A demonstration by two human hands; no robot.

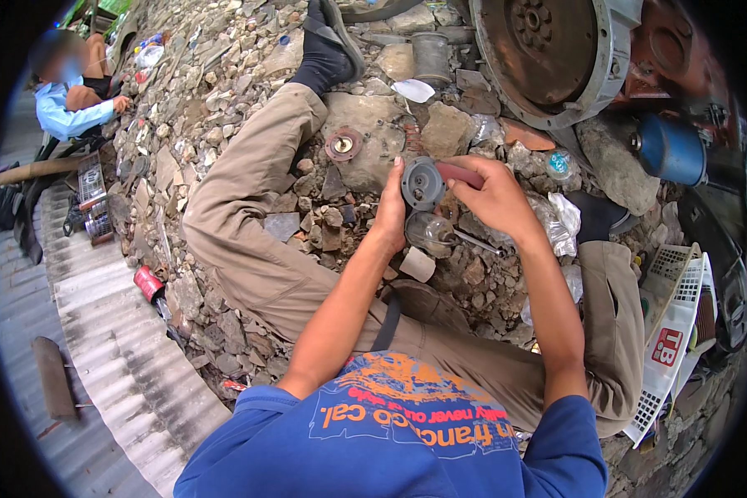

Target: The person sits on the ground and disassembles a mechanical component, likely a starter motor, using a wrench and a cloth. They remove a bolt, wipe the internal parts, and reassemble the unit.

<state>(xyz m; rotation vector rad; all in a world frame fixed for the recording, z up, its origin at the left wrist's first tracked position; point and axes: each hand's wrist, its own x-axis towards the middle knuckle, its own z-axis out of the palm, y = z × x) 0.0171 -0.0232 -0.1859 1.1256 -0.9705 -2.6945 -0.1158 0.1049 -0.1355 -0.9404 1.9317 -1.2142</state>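
Note:
My left hand [390, 212] is wrapped round a round grey metal housing [421, 196], which is hollow with holes inside its rim. In my right hand [498, 197], pinched between thumb and fingers, is a reddish-brown strip [461, 174] that looks like folded sandpaper; its end meets the housing's right edge. Just below them a clear bowl-shaped cup [430, 234] lies on the stones, and a thin metal rod [478, 242] rests beside it. On a flat rock beyond my left hand sits a round metal part with a reddish rim [343, 144]. A rusty coil spring [412, 135] lies near it.
A large round metal bell housing [548, 50] stands at the far right, beside a blue cylinder [672, 148]. To my right leans a white plastic basket [672, 353]. Corrugated sheets [116, 332] and a red can [148, 284] lie left. Another person [75, 108] sits far left.

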